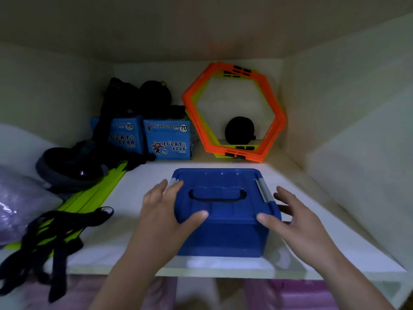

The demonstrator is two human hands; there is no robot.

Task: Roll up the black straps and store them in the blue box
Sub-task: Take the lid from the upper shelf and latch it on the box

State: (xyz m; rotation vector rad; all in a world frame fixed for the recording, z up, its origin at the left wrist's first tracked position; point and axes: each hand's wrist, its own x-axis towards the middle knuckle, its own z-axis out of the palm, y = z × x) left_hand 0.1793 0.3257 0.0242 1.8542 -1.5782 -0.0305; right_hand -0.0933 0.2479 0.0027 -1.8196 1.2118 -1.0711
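1. Head view: the blue plastic box [220,211], lid on, sits at the middle of the white shelf [143,182].
2. Left hand [166,211] and right hand [290,217] spread wide, flanking the box, thumbs on its lid.
3. Loose black fabric straps [55,231] lie at 8 o'clock, draping off the shelf edge.
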